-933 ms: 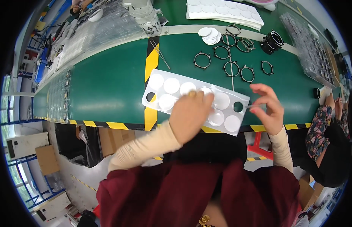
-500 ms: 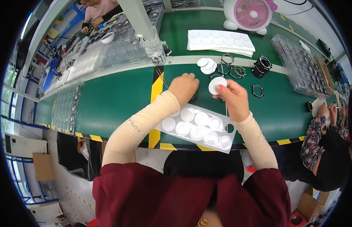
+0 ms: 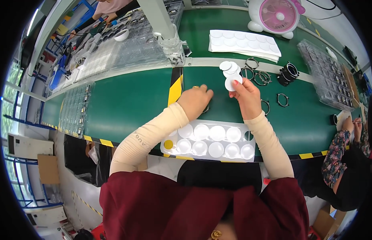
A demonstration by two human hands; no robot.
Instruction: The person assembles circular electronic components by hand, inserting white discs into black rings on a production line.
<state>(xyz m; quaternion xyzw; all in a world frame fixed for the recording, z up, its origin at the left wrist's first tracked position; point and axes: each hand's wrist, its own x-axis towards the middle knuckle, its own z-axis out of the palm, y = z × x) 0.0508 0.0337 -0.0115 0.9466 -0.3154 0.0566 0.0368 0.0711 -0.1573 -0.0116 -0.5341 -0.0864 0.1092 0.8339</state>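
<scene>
My right hand (image 3: 248, 98) pinches a round white disc (image 3: 232, 84) between thumb and fingers. That disc overlaps a small pile of white discs (image 3: 230, 67) in the view; whether they touch I cannot tell. To its left, my left hand (image 3: 195, 102) is closed with its fingers curled, and part of a thin dark metal ring (image 3: 206, 109) peeks out beneath it. What the left fingers hold is hidden. Nearest me lies a pale sheet (image 3: 250, 147) with two rows of white discs and one yellow circle (image 3: 168, 144) at its left end.
Several metal rings (image 3: 262, 78), a black cylindrical part (image 3: 288, 73) and a single ring (image 3: 282, 100) lie to the right. Behind are stacked white sheets (image 3: 245, 44) and a pink-white fan (image 3: 277, 16). Clear trays (image 3: 326, 76) stand right; a post (image 3: 170, 44) rises left. Co-workers sit nearby.
My right hand has brought its disc up toward the disc pile. The sheet of discs now lies straighter along the table edge. The whole view has shifted slightly.
</scene>
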